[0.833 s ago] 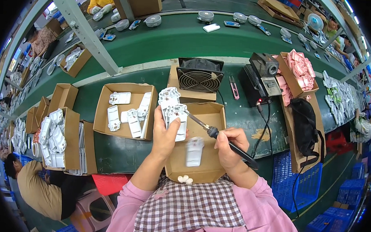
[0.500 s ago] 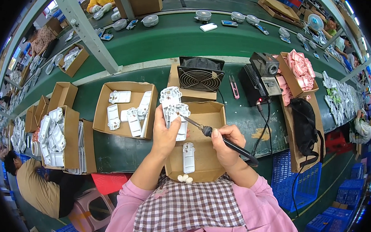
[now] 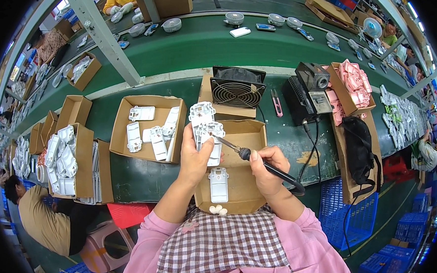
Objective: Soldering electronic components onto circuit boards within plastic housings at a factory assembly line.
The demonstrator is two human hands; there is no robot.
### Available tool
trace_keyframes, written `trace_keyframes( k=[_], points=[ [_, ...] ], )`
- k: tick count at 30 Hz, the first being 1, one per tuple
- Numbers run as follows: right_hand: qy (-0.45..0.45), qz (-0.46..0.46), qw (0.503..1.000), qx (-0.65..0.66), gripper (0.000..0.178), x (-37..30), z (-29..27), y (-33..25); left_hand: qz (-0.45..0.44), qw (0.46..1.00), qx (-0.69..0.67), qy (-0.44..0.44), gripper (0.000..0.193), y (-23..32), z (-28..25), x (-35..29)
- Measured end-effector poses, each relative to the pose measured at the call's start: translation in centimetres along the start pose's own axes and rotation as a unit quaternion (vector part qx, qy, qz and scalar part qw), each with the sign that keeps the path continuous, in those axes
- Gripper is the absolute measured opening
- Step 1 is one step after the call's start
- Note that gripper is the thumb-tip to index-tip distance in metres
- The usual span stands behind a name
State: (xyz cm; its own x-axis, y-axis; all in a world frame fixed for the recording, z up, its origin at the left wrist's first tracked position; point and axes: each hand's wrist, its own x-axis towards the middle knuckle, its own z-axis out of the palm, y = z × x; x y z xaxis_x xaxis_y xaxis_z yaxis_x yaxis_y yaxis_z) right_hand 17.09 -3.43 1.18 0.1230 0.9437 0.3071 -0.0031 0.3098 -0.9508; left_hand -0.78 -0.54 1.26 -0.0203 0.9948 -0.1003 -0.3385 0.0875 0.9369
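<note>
In the head view, the left hand [image 3: 194,159] grips white plastic housings [image 3: 201,114] above the left edge of a cardboard box [image 3: 246,133]; the right hand [image 3: 268,174] holds a soldering iron [image 3: 245,153], tip at them. The housings seem light, stiff, slightly slippery, with fragile tabs; outer edges look safest to hold, clear of the likely hot tip.

The 1 view at this moment is a wide fisheye from the left of 2 cameras worn side by side on the person's head, looking steeply down and forward. The left hand [image 3: 196,157] and right hand [image 3: 269,171] fall near its middle, close enough to tell fingers apart. The forearms [image 3: 173,201] rise below the hands, a checked apron [image 3: 222,248] shows between and below them, and a long green surface [image 3: 198,49] bows across well beyond the hands, toward the dark round rim
</note>
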Motion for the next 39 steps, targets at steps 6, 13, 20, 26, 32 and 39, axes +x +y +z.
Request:
trace_keyframes(
  k=[6, 13, 20, 26, 32, 39],
  points=[
    [0.025, -0.028, 0.999, 0.029, 0.013, 0.1, 0.3, 0.0, -0.001, 1.000, -0.012, -0.008, 0.047, 0.0, 0.2, 0.0],
    [0.009, -0.016, 1.000, 0.024, 0.013, 0.1, 0.5, -0.1, 0.001, 1.000, 0.002, 0.004, 0.041, 0.3, 0.5, -0.2],
    [0.008, -0.021, 1.000, 0.020, 0.014, 0.1, 0.6, -0.1, 0.006, 1.000, 0.008, -0.005, 0.041, 0.2, 0.4, -0.2],
    [0.010, -0.018, 1.000, 0.021, 0.013, 0.2, 0.8, -0.3, 0.006, 1.000, 0.008, 0.003, 0.041, 0.3, 0.5, -0.2],
    [0.001, -0.007, 1.000, 0.019, 0.012, 0.0, 0.6, -0.1, 0.008, 1.000, 0.003, 0.006, 0.041, 0.1, 0.5, -0.2],
    [0.034, -0.053, 0.991, 0.120, 0.012, -0.4, 0.1, 0.7, 0.055, 0.997, 0.053, -0.010, 0.052, -1.3, -0.5, 0.4]
  ],
)
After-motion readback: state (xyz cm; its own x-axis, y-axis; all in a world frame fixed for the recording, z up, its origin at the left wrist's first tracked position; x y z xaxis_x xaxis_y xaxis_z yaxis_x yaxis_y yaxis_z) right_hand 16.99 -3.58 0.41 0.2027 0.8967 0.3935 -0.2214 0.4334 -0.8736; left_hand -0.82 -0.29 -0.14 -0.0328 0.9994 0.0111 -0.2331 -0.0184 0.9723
